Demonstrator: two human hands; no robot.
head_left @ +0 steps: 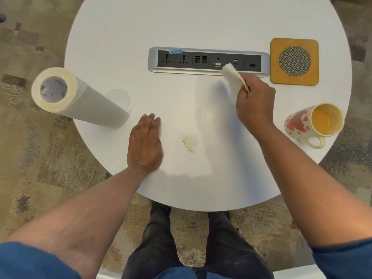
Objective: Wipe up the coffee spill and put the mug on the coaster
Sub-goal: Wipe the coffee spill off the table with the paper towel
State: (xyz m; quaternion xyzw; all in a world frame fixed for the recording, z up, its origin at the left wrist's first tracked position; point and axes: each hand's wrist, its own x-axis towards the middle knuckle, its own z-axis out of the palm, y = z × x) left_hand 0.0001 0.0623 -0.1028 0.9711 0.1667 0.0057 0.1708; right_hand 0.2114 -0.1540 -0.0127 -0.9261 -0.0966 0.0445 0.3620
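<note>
A small pale-brown coffee spill (188,142) marks the round white table (201,27) near its front middle. Lying flat on the table just left of the spill is my left hand (145,143), fingers together and holding nothing. My right hand (254,104) is raised right of centre, shut on a folded white paper towel piece (233,75) that sticks up toward the socket strip. The mug (314,124), cream with red hearts, stands at the right edge, its handle toward me. At the back right lies the square cork coaster (294,61) with a mesh centre, nothing on it.
A paper towel roll (78,98) stands at the table's left edge. A silver and black power socket strip (208,60) is set into the table's middle. Patterned carpet surrounds the table; my legs show below its front edge.
</note>
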